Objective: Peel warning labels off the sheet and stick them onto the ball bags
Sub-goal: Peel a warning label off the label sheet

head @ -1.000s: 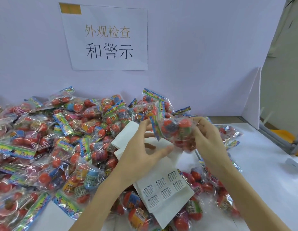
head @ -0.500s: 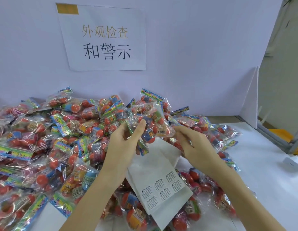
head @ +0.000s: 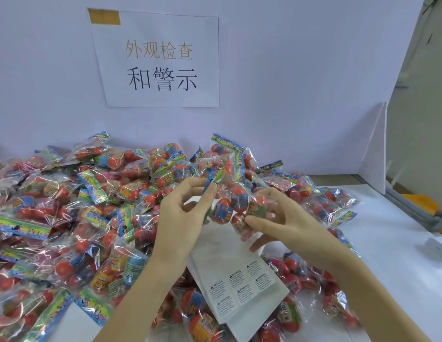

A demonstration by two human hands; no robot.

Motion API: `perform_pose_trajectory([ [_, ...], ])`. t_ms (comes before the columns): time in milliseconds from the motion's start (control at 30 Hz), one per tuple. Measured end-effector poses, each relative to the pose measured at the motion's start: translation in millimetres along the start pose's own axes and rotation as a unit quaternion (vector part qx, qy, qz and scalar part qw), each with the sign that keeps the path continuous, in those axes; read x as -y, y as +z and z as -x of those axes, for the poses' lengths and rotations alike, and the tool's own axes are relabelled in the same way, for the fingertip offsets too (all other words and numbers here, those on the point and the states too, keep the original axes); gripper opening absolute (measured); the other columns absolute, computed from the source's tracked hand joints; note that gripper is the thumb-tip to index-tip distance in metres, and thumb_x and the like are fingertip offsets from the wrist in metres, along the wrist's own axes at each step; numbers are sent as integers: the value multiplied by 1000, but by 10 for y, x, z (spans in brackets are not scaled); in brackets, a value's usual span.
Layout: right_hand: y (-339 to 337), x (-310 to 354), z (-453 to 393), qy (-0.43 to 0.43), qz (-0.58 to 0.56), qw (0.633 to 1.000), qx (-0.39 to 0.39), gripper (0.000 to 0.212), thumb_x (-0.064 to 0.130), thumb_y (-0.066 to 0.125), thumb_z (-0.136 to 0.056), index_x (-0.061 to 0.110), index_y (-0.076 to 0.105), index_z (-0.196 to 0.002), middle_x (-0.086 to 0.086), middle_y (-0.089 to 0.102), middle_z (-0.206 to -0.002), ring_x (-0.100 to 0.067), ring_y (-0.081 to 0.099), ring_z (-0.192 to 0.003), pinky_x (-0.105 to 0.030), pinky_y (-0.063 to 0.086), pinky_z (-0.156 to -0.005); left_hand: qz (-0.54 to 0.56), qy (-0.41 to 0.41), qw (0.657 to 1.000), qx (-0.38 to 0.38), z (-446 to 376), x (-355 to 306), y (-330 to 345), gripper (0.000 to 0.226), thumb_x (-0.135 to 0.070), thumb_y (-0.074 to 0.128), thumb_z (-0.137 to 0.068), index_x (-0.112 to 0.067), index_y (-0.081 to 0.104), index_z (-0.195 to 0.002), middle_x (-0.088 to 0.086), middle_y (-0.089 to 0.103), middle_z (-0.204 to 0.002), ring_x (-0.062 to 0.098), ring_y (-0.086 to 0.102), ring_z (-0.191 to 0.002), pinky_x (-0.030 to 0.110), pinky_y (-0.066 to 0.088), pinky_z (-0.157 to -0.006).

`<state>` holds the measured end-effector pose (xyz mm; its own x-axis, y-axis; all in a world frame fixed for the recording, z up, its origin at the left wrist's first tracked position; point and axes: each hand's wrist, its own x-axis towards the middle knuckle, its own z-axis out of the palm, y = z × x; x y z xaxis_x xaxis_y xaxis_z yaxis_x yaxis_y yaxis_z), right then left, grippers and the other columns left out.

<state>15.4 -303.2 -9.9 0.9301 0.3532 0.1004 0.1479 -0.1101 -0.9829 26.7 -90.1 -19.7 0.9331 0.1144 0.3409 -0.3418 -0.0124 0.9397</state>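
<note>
A clear ball bag [head: 231,203] with orange balls and a colourful header hangs between my two hands above the table. My left hand [head: 183,218] pinches its header edge between thumb and fingertips. My right hand [head: 281,223] grips the bag's lower right side, thumb in front and fingers behind. Below them lies the white label sheet [head: 236,280], with several warning labels [head: 239,285] printed in black still on it. A big heap of ball bags [head: 74,213] covers the left and middle of the table.
A purple backboard carries a paper sign [head: 158,60] with Chinese characters. More ball bags [head: 321,201] lie to the right, then bare white table [head: 397,243]. A white divider panel [head: 375,149] and a grey metal frame [head: 412,208] stand at the far right.
My right hand let the earlier bag go to the right. My left hand lifted a new bag from the heap, and my right hand came back and took hold of it.
</note>
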Motion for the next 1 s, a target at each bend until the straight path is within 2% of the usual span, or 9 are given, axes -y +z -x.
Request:
perform_pose_trajectory([
  [100, -2, -31, -2, -12, 25, 999, 24, 40, 47, 61, -99, 15, 56, -123, 0, 77, -96, -33, 77, -83, -41, 64, -77, -1, 17, 1000, -21, -5, 21, -14, 2, -27, 73, -98, -26, 75, -98, -1, 74, -84, 11, 67, -64, 21, 52, -57],
  [200, 0, -35, -40, -42, 22, 999, -22, 40, 44, 52, -103, 12, 72, -114, -12, 77, -93, -32, 75, -80, -46, 64, -73, -12, 17, 1000, -14, -25, 8, -49, 4, -25, 73, -98, -26, 75, -95, 1, 74, -84, 12, 67, -63, 21, 52, -55],
  [400, -54, -58, -37, -90, 74, 992, -50, 35, 30, 55, -102, 6, 80, -110, -1, 78, -80, -1, 65, -63, -11, 50, -58, -144, 83, 986, 33, -35, 20, -50, 37, -42, 66, -99, -11, 63, -78, -3, 60, -65, 14, 55, -56, 25, 47, -59],
  [533, -101, -76, -28, -104, 76, 989, -79, 50, 40, 55, -104, -4, 77, -99, 0, 60, -60, -8, 45, -48, -13, 34, -49, -114, 117, 986, 6, -12, 8, -37, 31, -31, 66, -101, -9, 69, -80, 7, 73, -76, 16, 75, -79, 30, 57, -79],
  [633, -114, -37, -6, -112, 28, 989, -91, 33, 38, 58, -105, 17, 81, -114, -19, 75, -88, -44, 63, -76, -40, 54, -71, -37, 92, 995, 5, 25, -45, 3, 30, -35, 67, -100, -13, 69, -79, 3, 72, -72, 19, 63, -59, 29, 49, -60],
  [700, -82, -31, -15, -123, -32, 989, -80, 33, 34, 56, -105, 15, 80, -118, -16, 78, -114, -39, 72, -105, -35, 57, -93, -16, 93, 996, 4, 68, -56, 48, 32, -37, 66, -100, -14, 66, -78, 6, 67, -68, 16, 43, -46, 25, 35, -44],
  [767, -35, -3, -40, -129, -106, 983, -78, 39, 33, 51, -106, 9, 78, -119, -16, 74, -124, -31, 71, -115, -26, 56, -89, -5, 100, 995, -3, 100, -45, 83, 34, -38, 64, -101, -10, 62, -80, 19, 59, -66, 14, 39, -45, 20, 32, -41],
  [867, -68, 40, -42, -127, -220, 962, -104, 46, 36, 43, -109, 8, 79, -116, -16, 74, -124, -26, 73, -113, -27, 57, -86, 25, 103, 993, -57, 90, -50, 57, 32, -32, 61, -104, -11, 58, -81, 5, 56, -59, 8, 54, -45, 16, 41, -42],
  [1000, -156, 55, -44, -99, -199, 969, -113, 55, 47, 36, -110, 11, 76, -123, -17, 73, -127, -34, 71, -116, -35, 60, -90, -8, 133, 985, -111, 14, -84, -42, 44, -31, 61, -105, 7, 50, -83, 22, 46, -63, 8, 47, -42, 19, 40, -41],
])
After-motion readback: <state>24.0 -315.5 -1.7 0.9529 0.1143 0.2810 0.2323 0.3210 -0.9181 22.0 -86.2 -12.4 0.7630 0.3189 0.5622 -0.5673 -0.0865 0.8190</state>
